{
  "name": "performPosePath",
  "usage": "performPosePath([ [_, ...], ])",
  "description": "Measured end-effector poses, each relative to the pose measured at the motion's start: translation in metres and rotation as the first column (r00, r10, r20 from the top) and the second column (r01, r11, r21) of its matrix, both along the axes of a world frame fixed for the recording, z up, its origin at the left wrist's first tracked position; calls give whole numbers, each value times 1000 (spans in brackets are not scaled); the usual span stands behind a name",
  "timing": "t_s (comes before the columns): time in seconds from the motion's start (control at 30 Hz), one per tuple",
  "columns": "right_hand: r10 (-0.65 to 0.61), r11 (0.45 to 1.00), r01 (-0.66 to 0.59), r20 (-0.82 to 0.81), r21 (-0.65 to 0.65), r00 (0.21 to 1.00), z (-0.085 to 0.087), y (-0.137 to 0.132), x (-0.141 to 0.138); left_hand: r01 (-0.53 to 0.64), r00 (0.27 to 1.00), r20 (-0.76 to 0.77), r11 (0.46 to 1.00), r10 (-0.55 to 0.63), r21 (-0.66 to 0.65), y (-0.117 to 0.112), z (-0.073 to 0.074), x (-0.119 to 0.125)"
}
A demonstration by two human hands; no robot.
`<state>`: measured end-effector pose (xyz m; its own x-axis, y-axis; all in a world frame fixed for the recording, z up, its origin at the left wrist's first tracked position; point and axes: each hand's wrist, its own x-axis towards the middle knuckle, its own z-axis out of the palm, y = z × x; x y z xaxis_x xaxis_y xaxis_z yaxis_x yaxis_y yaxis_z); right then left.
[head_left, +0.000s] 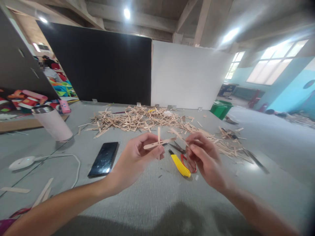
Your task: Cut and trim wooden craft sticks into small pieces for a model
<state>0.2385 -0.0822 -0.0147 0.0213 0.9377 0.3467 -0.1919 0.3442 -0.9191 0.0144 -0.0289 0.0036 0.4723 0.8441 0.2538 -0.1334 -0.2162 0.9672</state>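
My left hand [137, 157] is pinched shut on two crossed wooden craft sticks [159, 142], one lying flat and one standing upright. My right hand [205, 155] is closed on another thin wooden stick [177, 133] that angles up toward the crossed pair. Both hands hover above the grey surface [157, 203]. Under them lie a yellow utility knife [180, 165] and red-handled scissors [183, 156]. A big heap of wooden sticks [145, 119] spreads across the surface behind the hands.
A black phone [103, 159] lies left of my left hand. A pink tumbler [52, 123] lies tipped at the left, near a white device with a cord [23, 161]. Loose sticks [41, 193] lie at the lower left. Black and white panels stand behind; a green bin [220, 108] sits at the right.
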Motion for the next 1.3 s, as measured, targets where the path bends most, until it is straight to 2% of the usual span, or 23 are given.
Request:
performPosePath([
  [0.17, -114, 984, 99, 101, 146, 988, 3, -11, -3, 38, 999, 0, 999, -38, 21, 1, -1, 0],
  [0.3, -207, 937, 154, 147, 313, 967, 5, -22, -7, 96, 994, 46, 995, -95, -16, 0, -1, 3],
  [0.53, -225, 855, 72, 242, 513, 944, 1, -28, -7, 101, 994, 52, 995, -100, -24, -2, -3, 6],
  [0.73, -225, 843, 14, 327, 538, 918, -2, -28, -8, 142, 988, 68, 990, -140, -15, -3, -6, 5],
  [0.9, -201, 857, 14, 309, 515, 930, -3, -28, -9, 116, 993, -15, 985, -115, 126, -6, -8, 4],
  [1.17, -375, 786, 9, 466, 618, 802, 3, -29, -6, 40, 998, -57, 973, -28, 226, -6, -14, 3],
  [1.23, -422, 751, -34, 519, 659, 744, 6, -29, -5, 57, 997, -62, 972, -44, 229, -6, -15, 3],
  [1.3, -489, 693, -84, 552, 716, 675, 7, -30, -3, 74, 997, -53, 968, -64, 240, -7, -16, 3],
])
